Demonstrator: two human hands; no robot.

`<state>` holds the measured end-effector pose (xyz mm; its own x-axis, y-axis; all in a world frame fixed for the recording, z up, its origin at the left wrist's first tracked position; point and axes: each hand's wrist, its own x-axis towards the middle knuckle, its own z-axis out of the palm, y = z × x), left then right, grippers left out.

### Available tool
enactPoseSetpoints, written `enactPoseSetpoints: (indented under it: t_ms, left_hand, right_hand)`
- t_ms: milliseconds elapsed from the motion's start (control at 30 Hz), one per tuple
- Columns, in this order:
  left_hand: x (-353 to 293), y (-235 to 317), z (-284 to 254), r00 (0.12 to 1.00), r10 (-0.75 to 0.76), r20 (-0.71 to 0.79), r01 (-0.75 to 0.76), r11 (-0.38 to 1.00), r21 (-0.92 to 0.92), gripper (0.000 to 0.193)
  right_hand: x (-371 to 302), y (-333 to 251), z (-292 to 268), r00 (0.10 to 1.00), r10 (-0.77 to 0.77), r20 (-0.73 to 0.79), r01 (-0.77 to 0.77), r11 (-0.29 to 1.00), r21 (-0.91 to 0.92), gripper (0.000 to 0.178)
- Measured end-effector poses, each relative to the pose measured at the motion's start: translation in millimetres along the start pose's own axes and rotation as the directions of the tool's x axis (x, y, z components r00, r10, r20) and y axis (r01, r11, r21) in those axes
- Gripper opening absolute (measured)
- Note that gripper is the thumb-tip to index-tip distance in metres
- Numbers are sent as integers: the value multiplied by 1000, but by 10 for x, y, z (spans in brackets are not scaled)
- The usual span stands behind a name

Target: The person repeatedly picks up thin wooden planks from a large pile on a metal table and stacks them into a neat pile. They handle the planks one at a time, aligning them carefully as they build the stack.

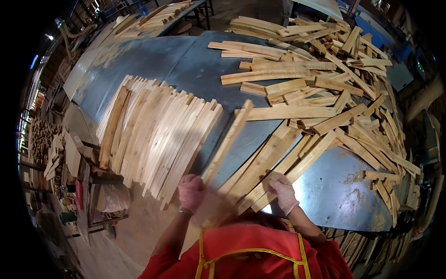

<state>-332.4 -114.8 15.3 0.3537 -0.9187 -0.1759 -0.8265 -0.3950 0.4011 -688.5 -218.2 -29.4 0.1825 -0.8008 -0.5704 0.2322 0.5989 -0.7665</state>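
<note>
My left hand [191, 193], in a pinkish knit glove, is closed at the near end of a slim wooden strip [228, 142], which stands apart from the row and is slightly blurred. Just left of it, many pale wooden strips [160, 135] lie side by side in a close row. My right hand [282, 191], gloved too, has its fingers curled round the edge of a wooden board [304, 162] near its lower end; its fingertips are partly hidden. Between my hands, a wider board [269, 160] slants toward me over the table edge.
A large heap of loose wooden strips [320, 83] covers the right side of the metal table [186, 58]. Farther back stands another table with strips [158, 18]. At the lower left is a wooden stand [90, 200], and stacked wood [44, 139] lies beyond it.
</note>
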Motion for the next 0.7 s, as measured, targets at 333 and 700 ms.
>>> enactPoseSetpoints:
  t_ms: [333,700]
  left_hand:
    - [67,201,414,985,103,-138,-97,994,49,57]
    - [427,919,449,936,221,273,-216,975,-51,81]
  right_hand:
    - [265,-109,-742,801,-200,-564,263,964,31,65]
    - [-25,-241,0,981,-115,-158,130,987,90,55]
